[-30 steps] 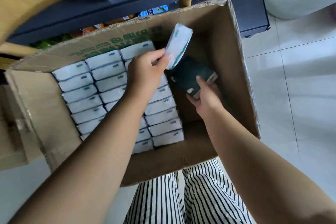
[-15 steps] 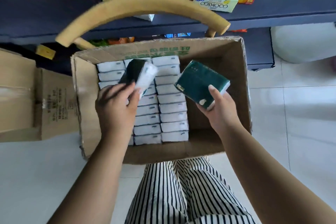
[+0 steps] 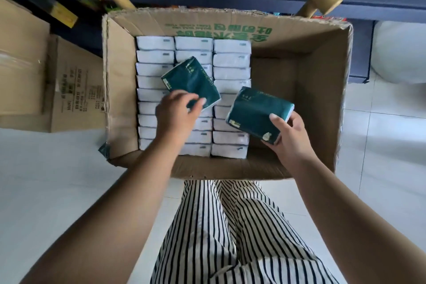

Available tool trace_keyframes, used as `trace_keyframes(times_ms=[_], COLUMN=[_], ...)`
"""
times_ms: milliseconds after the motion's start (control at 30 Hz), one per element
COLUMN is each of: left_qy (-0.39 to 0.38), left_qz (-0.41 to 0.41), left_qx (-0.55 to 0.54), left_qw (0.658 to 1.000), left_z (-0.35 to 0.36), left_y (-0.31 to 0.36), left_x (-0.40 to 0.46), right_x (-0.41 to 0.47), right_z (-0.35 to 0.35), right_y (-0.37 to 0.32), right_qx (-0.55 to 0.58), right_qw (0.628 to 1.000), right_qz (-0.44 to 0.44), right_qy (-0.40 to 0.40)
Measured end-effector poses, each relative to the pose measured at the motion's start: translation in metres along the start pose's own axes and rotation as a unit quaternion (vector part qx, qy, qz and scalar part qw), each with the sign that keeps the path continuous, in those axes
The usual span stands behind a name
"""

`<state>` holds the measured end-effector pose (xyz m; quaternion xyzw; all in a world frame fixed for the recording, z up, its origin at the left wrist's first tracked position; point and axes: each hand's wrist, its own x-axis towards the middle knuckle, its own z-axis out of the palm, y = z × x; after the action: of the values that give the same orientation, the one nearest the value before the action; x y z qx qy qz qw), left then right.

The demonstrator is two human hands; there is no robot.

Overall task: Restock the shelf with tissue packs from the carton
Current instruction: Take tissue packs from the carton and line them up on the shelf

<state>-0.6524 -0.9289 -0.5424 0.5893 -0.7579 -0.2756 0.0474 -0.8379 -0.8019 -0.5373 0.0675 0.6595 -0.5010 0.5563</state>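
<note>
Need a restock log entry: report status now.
Left hand grips one tissue pack, right hand another. Both above carton. Path clear.

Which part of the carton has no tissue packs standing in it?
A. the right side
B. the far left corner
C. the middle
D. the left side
A: the white-edged packs fill three rows from the left wall of the carton, while bare cardboard floor shows on its right side.
</note>
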Motion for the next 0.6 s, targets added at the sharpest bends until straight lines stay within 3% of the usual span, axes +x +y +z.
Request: trace_keyframes(times_ms=[133,300,400,600], left_qy=[0.034,-0.09,-0.115,-0.138], left_qz=[0.0,-0.095,-0.127,-0.231], left_qx=[-0.016,-0.03,-0.025,-0.211], left_qw=[0.999,0.991,0.985,0.94], left_z=[-0.021,-0.014,-0.009,-0.021], left_y=[-0.01,-0.018,-0.018,-0.018], left_x=[0.039,0.068,0.068,0.049], right_x=[0.0,0.011,0.017,0.02], right_z=[0.003,0.014,0.019,0.014], right_y=[0.004,0.02,0.023,0.0], right_qx=[-0.06,-0.109,-0.054,-0.034], right_qw=[0.997,0.993,0.998,0.999], right_qz=[-0.014,-0.031,-0.013,0.009], right_qy=[-0.049,-0.018,0.002,-0.034])
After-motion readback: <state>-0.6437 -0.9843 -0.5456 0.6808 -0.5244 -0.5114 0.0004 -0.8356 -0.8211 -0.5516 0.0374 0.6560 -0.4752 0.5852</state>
